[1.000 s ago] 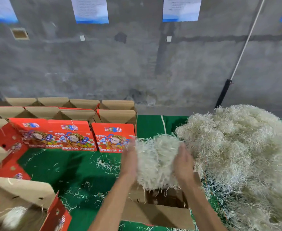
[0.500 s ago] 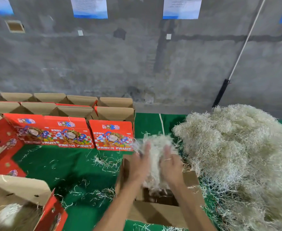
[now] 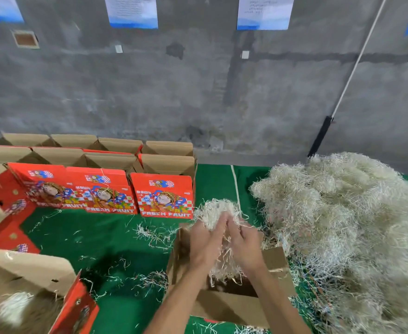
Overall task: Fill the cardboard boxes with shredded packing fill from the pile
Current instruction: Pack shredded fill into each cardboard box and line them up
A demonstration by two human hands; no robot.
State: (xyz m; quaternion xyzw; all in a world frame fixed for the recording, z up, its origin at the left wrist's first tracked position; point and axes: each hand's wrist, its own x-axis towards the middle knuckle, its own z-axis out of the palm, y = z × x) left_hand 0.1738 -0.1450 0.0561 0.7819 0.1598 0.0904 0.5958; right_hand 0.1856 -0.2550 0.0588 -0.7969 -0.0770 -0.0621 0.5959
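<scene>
Green table cover (image 3: 116,239) below concrete wall. Left hand (image 3: 204,247) and right hand (image 3: 244,247) pressed together, fingers curled round wad of shredded fill (image 3: 216,214), directly above open cardboard box (image 3: 236,307). Risk: loose strands overhang fingers, may spill onto cover beside box. Fill pale, springy, tangled. Pile (image 3: 347,225) just right of box.

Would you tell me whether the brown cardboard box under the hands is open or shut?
Open: the brown cardboard box has its flaps up and dark interior showing.
</scene>
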